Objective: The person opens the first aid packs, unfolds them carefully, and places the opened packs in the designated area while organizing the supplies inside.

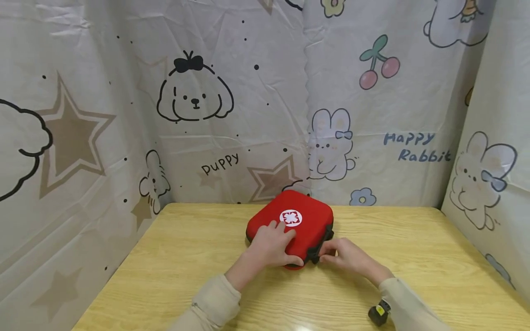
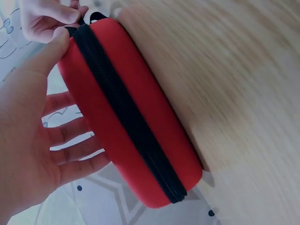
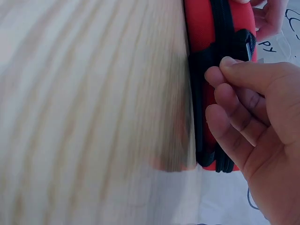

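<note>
A red zippered case with a white round emblem lies on the wooden table. My left hand rests on its lid, fingers spread and thumb down at the near edge. In the left wrist view, the case's black zipper runs along its side, closed over the stretch that shows. My right hand is at the near right corner. There its thumb and index finger pinch the zipper pull, mostly hidden by the fingertips, beside a black strap. The other fingers curl loosely by the case's side.
The wooden table extends around the case. Printed curtains with cartoon animals hang behind and at both sides. A small black device is strapped at my right wrist.
</note>
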A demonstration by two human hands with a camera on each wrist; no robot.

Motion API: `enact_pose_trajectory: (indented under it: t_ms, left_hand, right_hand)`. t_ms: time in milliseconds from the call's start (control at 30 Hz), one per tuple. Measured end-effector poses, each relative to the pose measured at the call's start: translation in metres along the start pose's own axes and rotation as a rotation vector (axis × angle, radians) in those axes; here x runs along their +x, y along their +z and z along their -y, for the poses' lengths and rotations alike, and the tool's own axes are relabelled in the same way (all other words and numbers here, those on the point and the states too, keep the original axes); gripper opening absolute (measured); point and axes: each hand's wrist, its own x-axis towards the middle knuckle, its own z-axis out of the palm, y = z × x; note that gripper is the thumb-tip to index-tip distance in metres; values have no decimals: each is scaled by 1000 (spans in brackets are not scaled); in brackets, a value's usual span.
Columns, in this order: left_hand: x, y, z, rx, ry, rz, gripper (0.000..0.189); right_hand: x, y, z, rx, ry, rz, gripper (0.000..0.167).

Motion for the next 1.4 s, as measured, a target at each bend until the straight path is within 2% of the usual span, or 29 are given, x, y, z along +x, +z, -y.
enact_pose_trajectory:
  t_ms: [133, 333, 467, 567, 767, 900, 1133, 1400]
  left_hand:
    - [-1, 1, 9, -62, 29, -12, 70]
    - [-5, 8, 43, -247, 110, 7, 59]
    - [-7, 12, 66, -317, 82, 21, 56]
    - [-9, 16, 73, -324, 66, 24, 57]
    - [-9, 21, 66, -255, 117, -56, 57]
    - [-10, 20, 60, -213, 95, -80, 57]
    - [-11, 20, 50, -190, 53, -65, 59]
    - [-11, 16, 36, -136, 5, -70, 63]
  right_hand:
    - [-1, -1, -2, -10, -17, -12, 9]
    - [-3, -5, -6, -25, -33, -22, 6]
    - [-2, -7, -10, -39, -49, -47, 7]
    - [-2, -9, -14, -45, -51, -50, 8]
    - [-6, -13, -20, -48, -19, -45, 10]
    - [-7, -14, -20, -39, -27, -52, 7]
    - [-14, -13, -20, 41, -55, -49, 5]
    - [-20, -14, -17, 38, -46, -26, 7]
